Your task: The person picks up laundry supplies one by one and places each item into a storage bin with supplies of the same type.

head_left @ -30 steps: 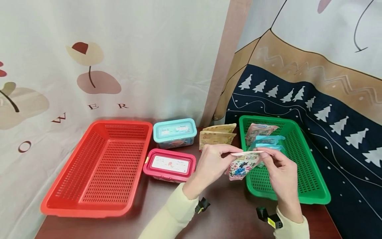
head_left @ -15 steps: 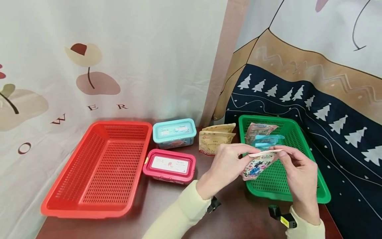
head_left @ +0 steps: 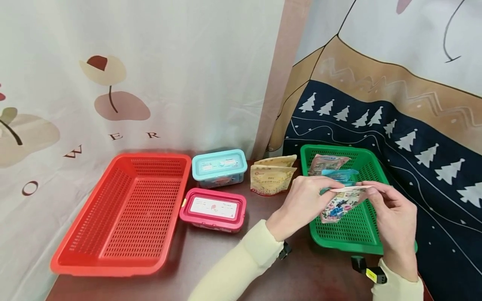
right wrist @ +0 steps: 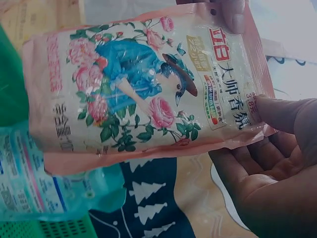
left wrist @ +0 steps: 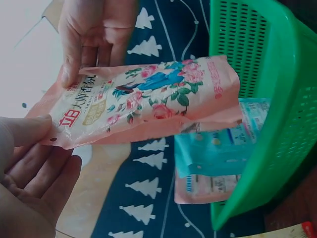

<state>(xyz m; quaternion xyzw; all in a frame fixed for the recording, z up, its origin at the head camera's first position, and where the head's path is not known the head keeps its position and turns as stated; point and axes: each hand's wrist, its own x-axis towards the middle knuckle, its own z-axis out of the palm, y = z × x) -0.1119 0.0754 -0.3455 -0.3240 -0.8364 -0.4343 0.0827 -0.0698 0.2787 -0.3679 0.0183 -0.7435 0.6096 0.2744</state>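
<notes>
A pink floral pouch, printed with roses and a bird-headed figure in blue, hangs over the green basket. My left hand pinches one top corner between thumb and fingers. The other top corner is pinched by my right hand. In the right wrist view the front of the pouch faces the camera, its top edge stretched between both hands. Inside the basket stand a teal-blue pouch and, behind it, another pink pouch; the held pouch partly hides them.
Two tan pouches stand left of the green basket. A light-blue lidded box and a magenta lidded box sit farther left. Beyond them lies a red basket. Printed curtains hang behind the table.
Both hands have moved right, carrying the pink floral pouch from the green basket's left edge to over its inside. The baskets, boxes and tan pouches have stayed put.
</notes>
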